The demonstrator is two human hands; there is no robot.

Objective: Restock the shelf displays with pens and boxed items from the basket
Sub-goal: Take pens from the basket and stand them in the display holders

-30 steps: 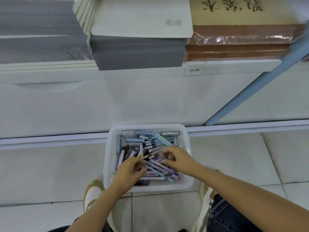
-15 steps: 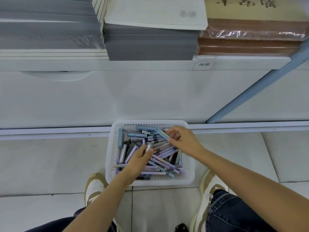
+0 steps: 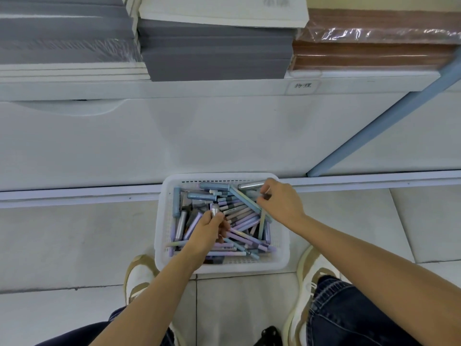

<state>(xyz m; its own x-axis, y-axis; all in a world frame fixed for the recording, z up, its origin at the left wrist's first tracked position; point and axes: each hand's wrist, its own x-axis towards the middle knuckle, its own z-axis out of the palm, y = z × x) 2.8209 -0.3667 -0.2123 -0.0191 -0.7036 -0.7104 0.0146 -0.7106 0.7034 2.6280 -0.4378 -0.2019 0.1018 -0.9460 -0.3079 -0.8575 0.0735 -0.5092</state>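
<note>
A white plastic basket [image 3: 159, 236] sits on the floor against the shelf base, filled with several pens [image 3: 240, 213] in purple, blue and grey. My left hand [image 3: 208, 233] is inside the basket's middle, fingers closed around a pale purple pen [image 3: 214, 209] that points up out of the fist. My right hand [image 3: 280, 202] is over the basket's far right corner, fingertips pinched on a thin dark pen [image 3: 266, 196]. A silver pen [image 3: 250, 184] lies just beyond its fingers.
White shelf unit [image 3: 199, 136] rises right behind the basket. On the shelf above lie stacks of grey books [image 3: 214, 53], more grey stacks at left and brown wrapped books [image 3: 374, 51] at right. A blue post [image 3: 384, 121] slants at right. My shoes flank the basket.
My right hand moved from the basket's middle to its far right corner and pinched a pen. My left hand rose slightly with a purple pen in its fist.
</note>
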